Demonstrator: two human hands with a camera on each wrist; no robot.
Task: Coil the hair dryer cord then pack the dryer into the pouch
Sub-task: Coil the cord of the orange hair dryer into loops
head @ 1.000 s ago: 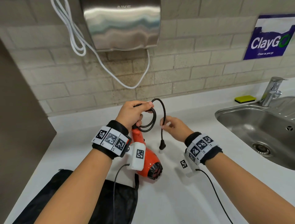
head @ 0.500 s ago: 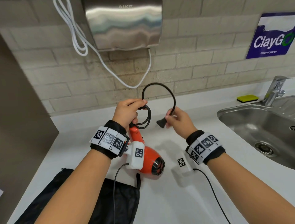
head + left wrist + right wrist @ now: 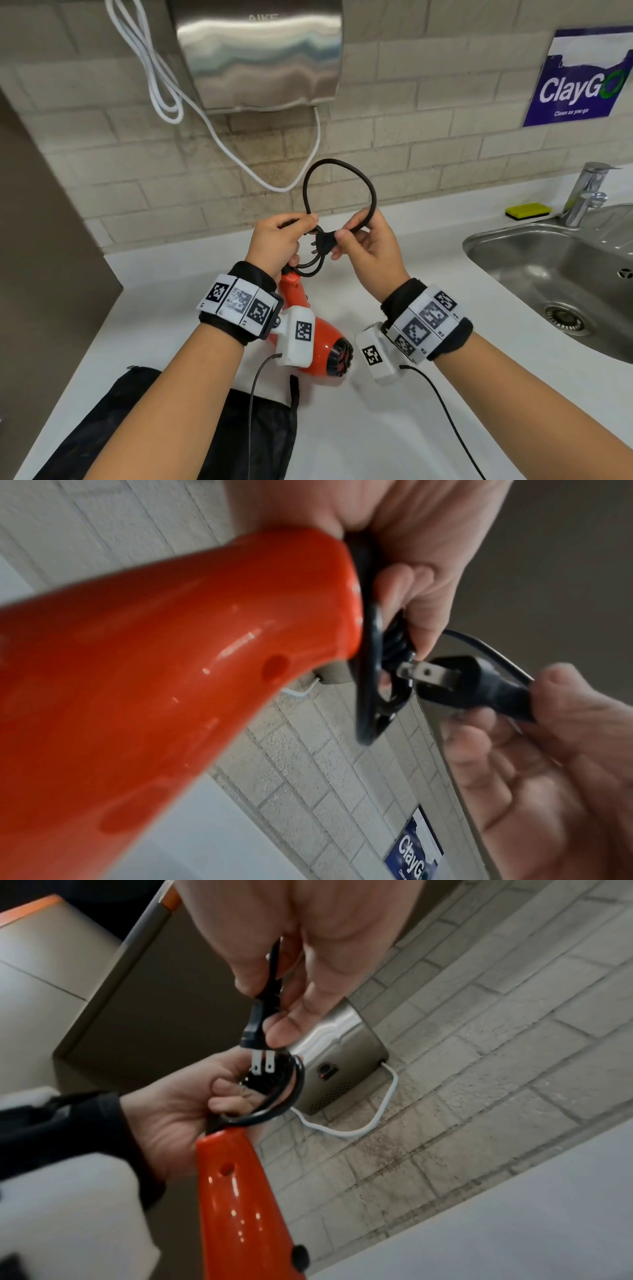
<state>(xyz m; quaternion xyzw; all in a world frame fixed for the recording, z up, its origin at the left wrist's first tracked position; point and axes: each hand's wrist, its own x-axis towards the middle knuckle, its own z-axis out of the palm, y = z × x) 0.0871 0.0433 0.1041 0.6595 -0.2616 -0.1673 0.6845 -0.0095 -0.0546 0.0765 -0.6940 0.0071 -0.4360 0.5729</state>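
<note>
An orange hair dryer [image 3: 317, 346] hangs nozzle-down over the white counter, its handle [image 3: 236, 1191] rising to my left hand [image 3: 279, 240]. That hand grips several small loops of the black cord [image 3: 337, 186] at the handle's top. My right hand [image 3: 368, 246] pinches the black plug [image 3: 479, 685] and holds it against the loops, prongs [image 3: 262, 1065] pointing at my left fingers. One larger cord loop arches above both hands. The black pouch [image 3: 239, 435] lies flat on the counter below my left forearm.
A steel hand dryer [image 3: 257, 54] with a white cable [image 3: 164, 85] hangs on the brick wall ahead. A steel sink [image 3: 561, 274] with a tap [image 3: 585, 193] and a yellow sponge [image 3: 529, 210] sits at right. A dark panel [image 3: 41, 274] borders the counter on the left.
My right hand lifted the dangling plug and brought it left to the coil in my left hand, forming a loop above. The dryer stayed hanging from my left hand.
</note>
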